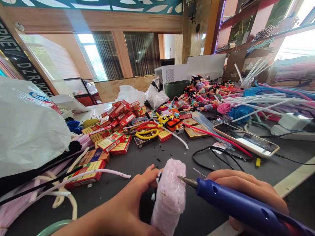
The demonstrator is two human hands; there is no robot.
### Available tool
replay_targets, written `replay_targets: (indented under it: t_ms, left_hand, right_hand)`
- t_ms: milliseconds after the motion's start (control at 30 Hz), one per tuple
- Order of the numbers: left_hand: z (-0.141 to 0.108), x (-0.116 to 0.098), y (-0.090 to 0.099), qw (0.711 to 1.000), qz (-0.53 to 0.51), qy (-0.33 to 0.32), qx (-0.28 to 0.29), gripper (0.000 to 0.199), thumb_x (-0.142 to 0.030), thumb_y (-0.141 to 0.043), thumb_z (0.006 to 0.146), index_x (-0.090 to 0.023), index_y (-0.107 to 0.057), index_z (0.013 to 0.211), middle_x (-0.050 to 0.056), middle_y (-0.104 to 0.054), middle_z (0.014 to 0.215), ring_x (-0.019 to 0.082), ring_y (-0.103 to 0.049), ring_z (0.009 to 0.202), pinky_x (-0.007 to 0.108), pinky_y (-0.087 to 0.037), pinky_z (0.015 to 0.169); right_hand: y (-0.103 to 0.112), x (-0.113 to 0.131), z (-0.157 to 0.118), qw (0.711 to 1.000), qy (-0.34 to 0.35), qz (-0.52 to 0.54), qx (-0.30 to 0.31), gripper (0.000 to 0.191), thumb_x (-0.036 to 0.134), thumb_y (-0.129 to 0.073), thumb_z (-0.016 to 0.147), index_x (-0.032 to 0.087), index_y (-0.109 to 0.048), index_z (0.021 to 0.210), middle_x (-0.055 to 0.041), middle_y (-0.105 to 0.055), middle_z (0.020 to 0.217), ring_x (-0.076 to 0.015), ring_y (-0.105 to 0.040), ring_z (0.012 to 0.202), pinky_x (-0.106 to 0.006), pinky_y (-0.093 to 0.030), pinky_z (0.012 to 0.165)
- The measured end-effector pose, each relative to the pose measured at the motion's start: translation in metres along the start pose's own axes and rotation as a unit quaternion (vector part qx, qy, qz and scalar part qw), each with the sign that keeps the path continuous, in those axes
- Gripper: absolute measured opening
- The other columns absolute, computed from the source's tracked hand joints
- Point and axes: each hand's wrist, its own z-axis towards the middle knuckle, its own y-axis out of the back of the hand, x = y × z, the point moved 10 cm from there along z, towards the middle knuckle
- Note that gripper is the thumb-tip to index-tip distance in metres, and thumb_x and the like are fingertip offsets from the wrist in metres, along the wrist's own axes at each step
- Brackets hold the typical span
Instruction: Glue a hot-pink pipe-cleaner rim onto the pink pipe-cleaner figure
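Note:
A pale pink fuzzy block (171, 193) stands at the bottom centre, its upper face glossy with clear glue. My left hand (131, 205) is closed round its left side, beside small black and white bits. From the right, my right hand (248, 188) grips a blue glue gun (236, 203). The gun's metal nozzle points left, at the block's right side near the top; whether it touches is hard to tell. A thin glue strand rises by the gun's front end.
Red and yellow small boxes (115, 141) are heaped at centre left. A white plastic bag (29, 127) and pipe cleaners lie left. A phone (246, 139), black cable (209, 154) and power strip are right. Small dolls (201, 95) are piled behind.

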Motion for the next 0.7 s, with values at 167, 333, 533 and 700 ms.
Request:
replay_targets:
  t_ms: [167,333,533,700]
  left_hand:
    - [0.009,-0.006,-0.003,0.997,0.034,-0.070,0.009,0.110,-0.052,-0.080,0.050,-0.029,-0.033,0.148,0.007,-0.052,0.141,0.044,-0.051,0.120,0.067,0.010,0.110]
    - [0.012,0.005,-0.001,0.995,0.065,-0.072,0.001,0.117,-0.038,-0.082,0.048,-0.033,-0.025,0.150,0.006,-0.038,0.154,0.051,-0.034,0.134,0.071,0.012,0.107]
    - [0.010,-0.013,0.003,0.995,0.069,-0.071,-0.023,0.105,-0.041,-0.080,0.056,-0.027,-0.031,0.148,0.010,-0.041,0.152,0.048,-0.031,0.138,0.066,0.014,0.109]
    - [0.011,-0.016,0.003,0.991,0.068,-0.108,-0.033,0.104,-0.046,-0.081,0.056,-0.032,-0.031,0.146,0.008,-0.047,0.147,0.048,-0.038,0.134,0.068,0.016,0.107]
  right_hand:
    - [0.000,0.007,0.003,0.999,0.036,0.005,0.017,0.028,0.050,-0.054,0.093,0.027,-0.070,0.091,-0.0011,-0.077,0.083,-0.0163,-0.074,0.071,-0.019,-0.058,0.076]
    - [-0.002,0.005,0.004,0.999,0.017,-0.022,0.040,0.039,0.048,-0.043,0.098,0.027,-0.073,0.084,-0.0036,-0.077,0.080,-0.0181,-0.075,0.071,-0.022,-0.059,0.077]
    - [-0.003,0.007,0.001,0.999,0.030,-0.013,0.043,0.037,0.054,-0.046,0.095,0.028,-0.071,0.088,-0.0035,-0.077,0.082,-0.0190,-0.075,0.073,-0.024,-0.060,0.077]
    - [-0.005,0.012,-0.001,0.998,0.050,-0.008,0.035,0.041,0.067,-0.052,0.085,0.029,-0.066,0.092,-0.0015,-0.076,0.081,-0.0185,-0.074,0.071,-0.023,-0.058,0.078]
